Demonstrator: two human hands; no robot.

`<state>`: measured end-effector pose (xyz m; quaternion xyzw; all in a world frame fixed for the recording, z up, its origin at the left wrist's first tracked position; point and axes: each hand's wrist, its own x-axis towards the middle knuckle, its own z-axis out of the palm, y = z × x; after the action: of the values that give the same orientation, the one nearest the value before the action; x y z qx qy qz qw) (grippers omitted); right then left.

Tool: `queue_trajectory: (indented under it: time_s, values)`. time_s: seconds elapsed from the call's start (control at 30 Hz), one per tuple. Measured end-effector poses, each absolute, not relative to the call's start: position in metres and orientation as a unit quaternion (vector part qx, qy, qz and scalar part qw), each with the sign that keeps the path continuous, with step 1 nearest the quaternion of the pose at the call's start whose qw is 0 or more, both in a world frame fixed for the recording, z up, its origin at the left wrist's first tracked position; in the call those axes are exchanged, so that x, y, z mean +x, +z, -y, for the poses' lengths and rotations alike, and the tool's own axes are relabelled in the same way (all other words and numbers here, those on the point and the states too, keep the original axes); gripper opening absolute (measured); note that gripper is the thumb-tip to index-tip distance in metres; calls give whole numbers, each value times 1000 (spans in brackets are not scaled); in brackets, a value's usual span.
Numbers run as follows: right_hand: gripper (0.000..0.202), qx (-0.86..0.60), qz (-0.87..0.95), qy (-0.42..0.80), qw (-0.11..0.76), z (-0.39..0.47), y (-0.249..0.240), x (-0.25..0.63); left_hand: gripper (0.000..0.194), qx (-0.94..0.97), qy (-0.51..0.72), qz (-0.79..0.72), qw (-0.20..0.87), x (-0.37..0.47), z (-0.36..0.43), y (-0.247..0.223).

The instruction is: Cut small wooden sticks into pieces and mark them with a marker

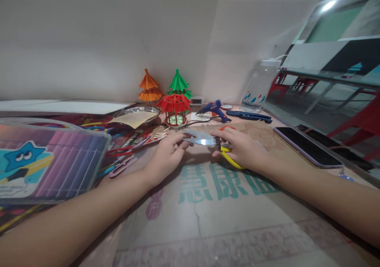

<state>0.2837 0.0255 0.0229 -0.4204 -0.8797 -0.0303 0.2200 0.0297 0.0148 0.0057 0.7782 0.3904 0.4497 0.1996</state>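
My right hand point(245, 146) grips a pair of scissors point(203, 141) by its yellow and orange handles. The blades are parted and point left, toward my other hand. At their tips, the fingers of my left hand point(166, 156) are pinched together; whatever lies between them is too small or hidden to make out. Just beyond stands a small model with a red layered roof point(175, 104) on a round base. Behind it are a green-roofed model point(178, 83) and an orange-roofed one point(147, 86). A few short pale sticks point(161, 135) lie beyond my left hand.
At left a clear case of markers point(71, 160) stands before a metal tray point(152, 112) and loose craft pieces. A blue glue gun point(214, 108), a dark blue tool point(249, 116) and a water bottle point(257, 87) are at back right. A phone point(307, 146) lies right.
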Motion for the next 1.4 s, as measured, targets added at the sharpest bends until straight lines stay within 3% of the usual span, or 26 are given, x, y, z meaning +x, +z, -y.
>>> queue_trajectory:
  time_s: [0.63,1.4]
  values:
    - [42,-398,889,-43,223,-24,23,283,19,799,457,-363,143,29,-13,1]
    - [44,-410,885,-75,206,-21,21,285,22,792,456,-365,176,29,-13,2]
